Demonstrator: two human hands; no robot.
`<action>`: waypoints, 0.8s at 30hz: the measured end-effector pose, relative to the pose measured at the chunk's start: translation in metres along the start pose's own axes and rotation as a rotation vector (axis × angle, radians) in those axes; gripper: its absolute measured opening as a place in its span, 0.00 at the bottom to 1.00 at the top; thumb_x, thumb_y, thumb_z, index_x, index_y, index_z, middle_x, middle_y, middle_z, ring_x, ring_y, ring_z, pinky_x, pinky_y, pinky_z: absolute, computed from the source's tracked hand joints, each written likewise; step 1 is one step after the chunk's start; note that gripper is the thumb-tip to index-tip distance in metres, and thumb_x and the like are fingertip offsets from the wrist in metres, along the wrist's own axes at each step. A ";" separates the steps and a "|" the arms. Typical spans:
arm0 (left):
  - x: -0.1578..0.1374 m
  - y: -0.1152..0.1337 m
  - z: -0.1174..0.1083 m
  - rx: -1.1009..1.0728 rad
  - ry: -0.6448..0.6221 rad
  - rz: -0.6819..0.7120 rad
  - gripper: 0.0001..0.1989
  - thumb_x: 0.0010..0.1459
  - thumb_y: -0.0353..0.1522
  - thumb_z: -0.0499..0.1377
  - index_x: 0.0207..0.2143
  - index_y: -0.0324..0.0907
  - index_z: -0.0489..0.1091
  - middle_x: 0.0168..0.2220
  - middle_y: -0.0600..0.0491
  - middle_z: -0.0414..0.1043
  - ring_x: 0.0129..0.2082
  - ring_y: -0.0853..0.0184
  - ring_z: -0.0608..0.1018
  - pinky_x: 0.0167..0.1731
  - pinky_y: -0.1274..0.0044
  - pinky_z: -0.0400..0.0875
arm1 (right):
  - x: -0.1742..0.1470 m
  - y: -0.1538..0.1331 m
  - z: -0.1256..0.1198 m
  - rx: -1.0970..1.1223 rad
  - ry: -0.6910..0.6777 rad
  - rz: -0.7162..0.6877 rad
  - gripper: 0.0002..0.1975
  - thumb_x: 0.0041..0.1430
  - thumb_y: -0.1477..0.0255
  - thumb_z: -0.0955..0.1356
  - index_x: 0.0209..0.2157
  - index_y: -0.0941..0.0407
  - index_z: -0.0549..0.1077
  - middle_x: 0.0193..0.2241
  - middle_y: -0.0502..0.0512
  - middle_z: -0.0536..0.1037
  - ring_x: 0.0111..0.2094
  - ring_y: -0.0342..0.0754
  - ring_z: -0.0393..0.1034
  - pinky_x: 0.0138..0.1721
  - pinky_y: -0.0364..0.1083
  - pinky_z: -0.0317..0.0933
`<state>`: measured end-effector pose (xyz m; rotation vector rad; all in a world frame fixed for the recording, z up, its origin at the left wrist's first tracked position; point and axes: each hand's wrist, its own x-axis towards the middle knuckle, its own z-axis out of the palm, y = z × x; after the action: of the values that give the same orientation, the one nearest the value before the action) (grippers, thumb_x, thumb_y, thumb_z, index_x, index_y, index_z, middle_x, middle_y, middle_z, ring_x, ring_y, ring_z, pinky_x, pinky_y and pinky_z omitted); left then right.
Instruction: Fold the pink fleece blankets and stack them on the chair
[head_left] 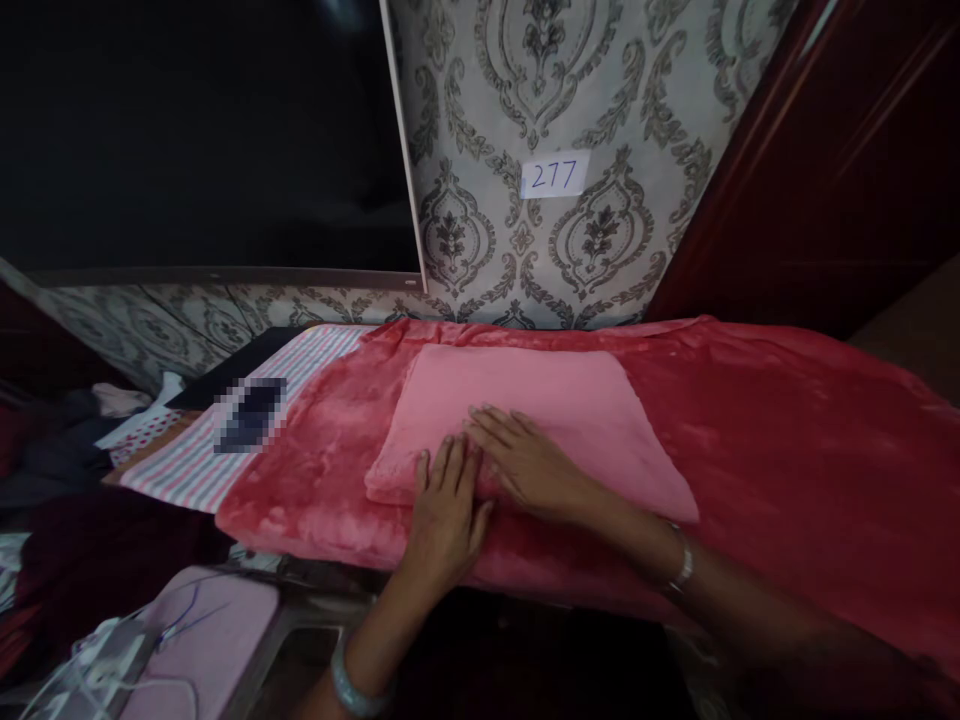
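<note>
A folded pink cloth (525, 385), soft like a towel or small blanket, lies flat on a red plush blanket (780, 450). My left hand (446, 515) rests on its near edge with the fingers stretched out. Just to the right, my right hand (525, 460) lies flat on top, fingers extended toward the upper left. The two hands almost meet near the cloth's front middle. Part of the near edge is hidden beneath them. Each wrist wears a bracelet.
A striped cloth (187, 468) sticks out at the left, bearing a blurred dark object (253, 412). Behind stand a large dark screen (202, 140) and a patterned wall with a "277" label (555, 175). White cables and a power strip (112, 660) sit lower left by a pink stool-like surface (225, 630).
</note>
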<state>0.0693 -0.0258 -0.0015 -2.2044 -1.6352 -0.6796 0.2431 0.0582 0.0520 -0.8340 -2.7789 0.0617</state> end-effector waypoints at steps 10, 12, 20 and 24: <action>-0.010 -0.007 0.020 0.058 0.019 0.017 0.30 0.62 0.34 0.55 0.66 0.41 0.61 0.69 0.40 0.57 0.69 0.46 0.59 0.65 0.53 0.51 | -0.055 0.082 0.020 -0.163 0.038 0.382 0.32 0.69 0.55 0.60 0.71 0.47 0.54 0.72 0.57 0.50 0.72 0.61 0.40 0.67 0.69 0.40; -0.010 -0.006 0.020 0.049 0.028 0.016 0.30 0.62 0.33 0.55 0.66 0.41 0.62 0.69 0.40 0.58 0.69 0.46 0.59 0.65 0.53 0.51 | -0.077 0.101 0.022 -0.189 0.062 0.539 0.31 0.70 0.54 0.58 0.71 0.47 0.54 0.72 0.57 0.49 0.72 0.61 0.41 0.66 0.71 0.44; -0.010 -0.006 0.017 0.020 0.047 0.008 0.29 0.62 0.33 0.56 0.66 0.42 0.62 0.69 0.40 0.58 0.68 0.47 0.60 0.64 0.53 0.53 | -0.125 0.142 0.032 -0.118 0.113 0.794 0.32 0.71 0.55 0.53 0.72 0.51 0.52 0.68 0.61 0.60 0.68 0.63 0.55 0.60 0.68 0.60; -0.007 0.006 0.012 -0.006 0.052 0.000 0.29 0.61 0.33 0.56 0.65 0.43 0.63 0.69 0.42 0.58 0.69 0.47 0.59 0.65 0.49 0.50 | -0.100 0.122 0.008 -0.180 0.266 0.663 0.29 0.72 0.58 0.54 0.69 0.52 0.59 0.69 0.63 0.57 0.69 0.64 0.50 0.62 0.70 0.55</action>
<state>0.0757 -0.0269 -0.0148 -2.1715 -1.6101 -0.7369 0.3878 0.1056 0.0091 -1.6397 -2.1788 -0.1732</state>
